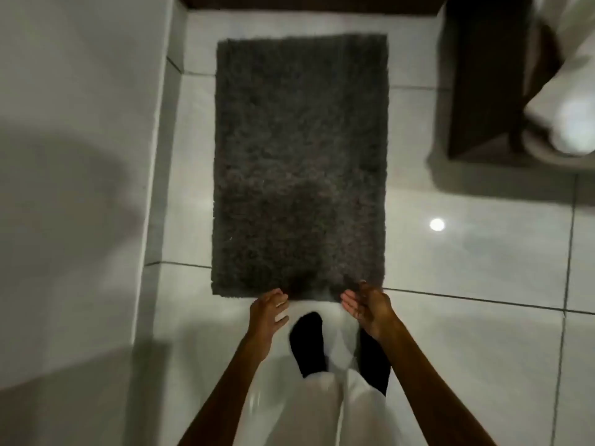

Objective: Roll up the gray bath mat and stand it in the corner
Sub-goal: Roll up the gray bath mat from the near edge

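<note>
The gray bath mat [301,165] lies flat and unrolled on the white tiled floor, its long side running away from me. My left hand [267,312] hovers at the mat's near edge, left of centre, fingers spread and holding nothing. My right hand [370,309] is at the same near edge, right of centre, palm turned inward and fingers apart, its fingertips at the fringe of the mat. Neither hand grips the pile.
A white wall [74,156] with a tiled skirting runs along the left, close to the mat. A dark wooden cabinet [483,75] stands at the right back, a white fixture [570,123] beside it. My feet in black socks [307,342] stand just before the mat.
</note>
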